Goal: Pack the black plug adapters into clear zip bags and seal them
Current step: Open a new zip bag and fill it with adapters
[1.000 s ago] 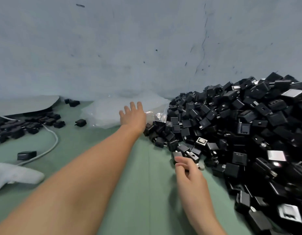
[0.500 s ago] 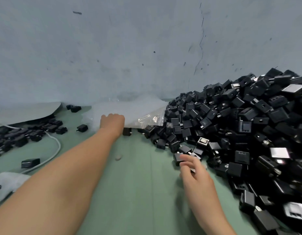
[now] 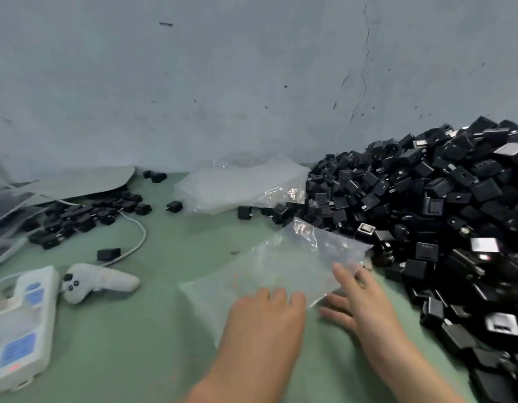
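A big heap of black plug adapters [image 3: 426,216] fills the right side of the green table [image 3: 135,359]. My left hand [image 3: 266,312] grips the near edge of one clear zip bag [image 3: 281,266], which lies slanted in front of the heap with its far corner raised. My right hand [image 3: 356,301] is beside it with its fingers straight and spread. Its index finger touches the bag's right edge, and I see no adapter in that hand. A stack of more clear zip bags [image 3: 237,184] lies against the wall behind.
A white power strip [image 3: 22,324] and a white plug [image 3: 98,282] with its cable [image 3: 135,239] lie at the left. Behind them is a smaller group of adapters [image 3: 86,213] under a grey sheet [image 3: 77,181]. Single adapters [image 3: 244,212] lie loose near the bag stack.
My left hand drew one bag from the stack at the wall back towards me. My right hand left the adapter at the heap's edge and moved to the bag.
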### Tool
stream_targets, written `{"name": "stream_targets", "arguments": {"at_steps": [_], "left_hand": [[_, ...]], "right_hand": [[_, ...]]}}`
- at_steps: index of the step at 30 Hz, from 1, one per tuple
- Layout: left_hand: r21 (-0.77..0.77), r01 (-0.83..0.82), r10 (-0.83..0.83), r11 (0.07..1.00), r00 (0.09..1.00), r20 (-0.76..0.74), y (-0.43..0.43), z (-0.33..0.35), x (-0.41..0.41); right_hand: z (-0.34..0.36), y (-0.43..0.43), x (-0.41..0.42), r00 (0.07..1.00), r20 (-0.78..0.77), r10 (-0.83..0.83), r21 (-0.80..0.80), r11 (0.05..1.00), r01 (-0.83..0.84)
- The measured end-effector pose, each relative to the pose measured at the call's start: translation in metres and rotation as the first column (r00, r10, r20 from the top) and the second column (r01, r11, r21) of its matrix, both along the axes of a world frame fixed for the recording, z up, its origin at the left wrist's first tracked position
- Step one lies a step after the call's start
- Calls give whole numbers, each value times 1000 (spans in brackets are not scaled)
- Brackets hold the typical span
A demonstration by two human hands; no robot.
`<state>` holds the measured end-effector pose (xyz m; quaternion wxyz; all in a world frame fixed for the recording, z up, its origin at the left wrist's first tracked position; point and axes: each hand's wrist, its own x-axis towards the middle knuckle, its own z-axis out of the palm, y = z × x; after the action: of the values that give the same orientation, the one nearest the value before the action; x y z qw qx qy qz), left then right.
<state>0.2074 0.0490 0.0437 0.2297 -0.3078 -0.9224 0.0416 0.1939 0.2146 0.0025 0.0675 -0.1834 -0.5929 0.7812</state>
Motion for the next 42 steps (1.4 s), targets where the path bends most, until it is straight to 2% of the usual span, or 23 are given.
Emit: {"name": "stream_targets", "arguments": {"at_steps": [2, 4, 7, 9, 12, 14, 17, 18, 19, 22, 24, 26, 28, 29, 31, 32, 33, 35, 37, 38, 39, 41, 42], "left_hand": [[26, 13, -16, 1000, 993, 121, -17, -25, 25], [137, -15, -13, 990, 979, 202, -41, -34, 34], [218, -104, 63, 970, 980, 188, -84, -35, 38], [140, -118, 84, 983, 971, 225, -115, -40, 37], [-33, -1, 11, 999, 946, 324, -152, -41, 36], [35, 62, -70, 997, 942, 329, -165, -38, 41], [158, 39, -85, 987, 952, 295, -170, -39, 50], [187, 8, -64, 982, 953, 296, -167, -39, 52], [207, -67, -9, 976, 937, 349, -161, -39, 55], [383, -230, 114, 895, 947, 302, -142, -37, 56], [374, -188, 74, 908, 952, 299, -129, -27, 50], [330, -11, -56, 944, 980, 191, -122, -21, 39], [211, 138, -153, 968, 986, 60, -120, -24, 30], [184, 176, -184, 967, 983, 25, -121, -28, 27], [214, 217, -216, 952, 976, -26, -125, -32, 23], [229, 242, -228, 943, 970, -85, -128, -33, 21], [239, 268, -239, 934, 960, -143, -130, -34, 20], [304, 262, -209, 916, 958, -194, -133, -34, 22], [449, 71, -24, 891, 994, -110, -131, -35, 26], [563, -121, 111, 818, 992, 52, -128, -34, 29], [648, -343, 215, 680, 938, 271, -123, -31, 32], [655, -640, 132, 402, 749, 650, -113, -32, 34], [642, -686, 25, 343, 689, 724, -110, -33, 34]], "right_hand": [[-8, -4, 9, 999, 27, -26, 79, 997, 24], [-10, -5, 13, 997, 51, -63, 74, 995, 59], [-8, -3, 16, 996, 56, -71, 115, 991, 64], [-8, -4, 15, 999, 46, -6, 203, 979, -3], [-4, -6, 7, 992, 67, 105, 298, 947, -120], [1, -14, 0, 989, 18, 147, 209, 967, -147], [10, -38, -4, 972, -89, 216, -160, 960, -228], [10, -46, -3, 966, -106, 235, -216, 943, -253], [9, -54, -2, 961, -110, 252, -185, 945, -269], [15, -66, 12, 981, -68, 182, 264, 951, -159], [23, -64, 24, 967, -183, 177, 395, 914, -93], [35, -60, 39, 894, -250, 372, 568, 804, -176], [43, -60, 50, 818, -99, 567, 843, 485, -233], [44, -61, 53, 800, 7, 601, 922, 305, -238], [44, -67, 59, 779, 209, 591, 962, 18, -272], [44, -72, 63, 773, 268, 575, 954, -48, -295], [41, -78, 68, 777, 290, 559, 949, -63, -309], [38, -93, 79, 819, 269, 507, 937, 60, -345], [37, -109, 87, 854, 277, 440, 915, 150, -374], [37, -118, 90, 863, 280, 421, 900, 198, -388], [37, -126, 94, 862, 286, 419, 875, 252, -413], [37, -142, 100, 845, 313, 433, 806, 350, -478], [38, -149, 102, 843, 310, 440, 775, 397, -492]]}}
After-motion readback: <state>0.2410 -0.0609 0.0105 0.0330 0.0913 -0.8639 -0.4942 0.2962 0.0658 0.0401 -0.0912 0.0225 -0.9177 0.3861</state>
